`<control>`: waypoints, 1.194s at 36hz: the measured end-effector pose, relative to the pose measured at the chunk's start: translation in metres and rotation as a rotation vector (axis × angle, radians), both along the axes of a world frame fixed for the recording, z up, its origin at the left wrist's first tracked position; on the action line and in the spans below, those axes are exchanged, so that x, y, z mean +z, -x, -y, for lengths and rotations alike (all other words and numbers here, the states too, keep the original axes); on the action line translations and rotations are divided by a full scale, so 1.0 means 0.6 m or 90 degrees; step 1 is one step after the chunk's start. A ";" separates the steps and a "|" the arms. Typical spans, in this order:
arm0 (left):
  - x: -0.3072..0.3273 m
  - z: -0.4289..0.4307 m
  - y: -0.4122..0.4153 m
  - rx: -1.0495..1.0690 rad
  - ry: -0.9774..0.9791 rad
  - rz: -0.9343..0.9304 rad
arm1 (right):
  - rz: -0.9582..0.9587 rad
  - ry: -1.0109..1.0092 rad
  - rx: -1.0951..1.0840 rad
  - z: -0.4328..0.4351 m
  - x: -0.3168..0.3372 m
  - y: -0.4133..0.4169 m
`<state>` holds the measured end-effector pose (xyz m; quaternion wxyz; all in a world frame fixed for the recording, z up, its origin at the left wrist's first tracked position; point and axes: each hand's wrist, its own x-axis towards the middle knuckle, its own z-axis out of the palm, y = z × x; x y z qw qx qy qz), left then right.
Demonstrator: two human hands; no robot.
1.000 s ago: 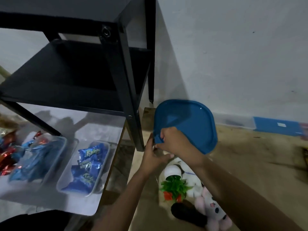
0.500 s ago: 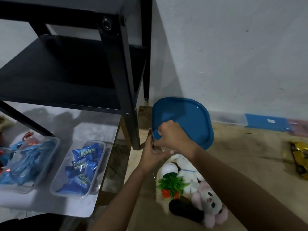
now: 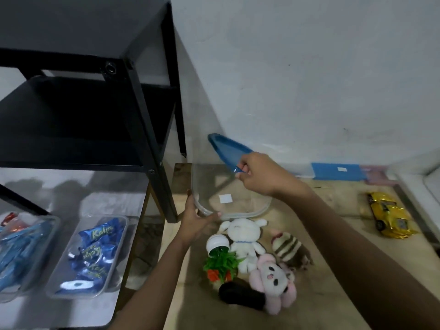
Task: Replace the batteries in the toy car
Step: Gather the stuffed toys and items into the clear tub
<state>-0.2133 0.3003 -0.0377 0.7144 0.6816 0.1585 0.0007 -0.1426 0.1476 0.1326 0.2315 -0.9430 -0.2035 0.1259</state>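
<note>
A clear plastic container with a white sticker stands on the wooden surface by the wall. My left hand grips its near left rim. My right hand pinches the corner of its blue lid, which is lifted off and tilted up toward the wall. The yellow toy car lies far to the right on the same surface, away from both hands. I cannot see anything inside the container, and no batteries show.
Plush toys, a tipped white pot with a green plant and a black object lie just in front of the container. A black shelf stands to the left. Trays of blue wrapped sweets sit lower left. Another blue-lidded box rests against the wall.
The blue lid has been pulled off the container and swung back toward the wall. My left hand has shifted down to the container's rim. The view has turned right, showing the whole toy car.
</note>
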 end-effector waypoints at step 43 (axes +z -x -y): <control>0.023 0.112 0.063 -0.195 -0.511 0.227 | -0.155 0.136 0.053 0.237 -0.248 0.160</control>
